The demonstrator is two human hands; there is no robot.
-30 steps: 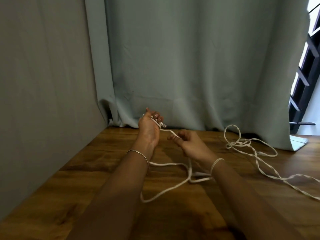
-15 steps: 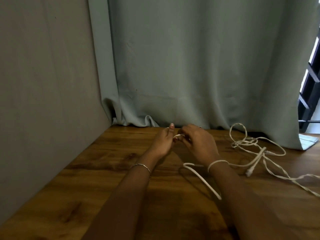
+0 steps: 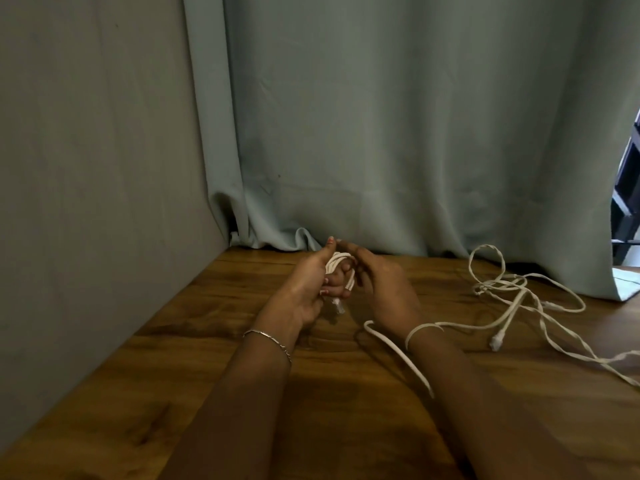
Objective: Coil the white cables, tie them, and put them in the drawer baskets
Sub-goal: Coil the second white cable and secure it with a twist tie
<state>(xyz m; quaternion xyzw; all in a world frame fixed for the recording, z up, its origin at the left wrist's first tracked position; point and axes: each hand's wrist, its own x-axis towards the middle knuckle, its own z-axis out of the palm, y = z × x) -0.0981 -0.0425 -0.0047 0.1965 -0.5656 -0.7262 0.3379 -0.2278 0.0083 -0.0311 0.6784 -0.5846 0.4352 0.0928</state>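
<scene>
left hand point(image 3: 301, 289), fingers curled, grips a white cable point(image 3: 334, 264) wound in turns round them, its plug hanging just below; right hand point(image 3: 382, 289), fingers bent, pinches the same coil from the opposite side. the cable's slack lies on the wooden table point(image 3: 173, 358) under the right wrist. a second white cable point(image 3: 479, 289) lies tangled to the right, near the curtain point(image 3: 381, 133)

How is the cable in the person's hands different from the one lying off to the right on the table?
The held cable is wound in tight loops round fingers of the left hand; the loose cable sprawls in a slack tangle. The held cable is up off the table, right hand at it; the loose cable lies flat, untouched. Both are thin and white.
</scene>
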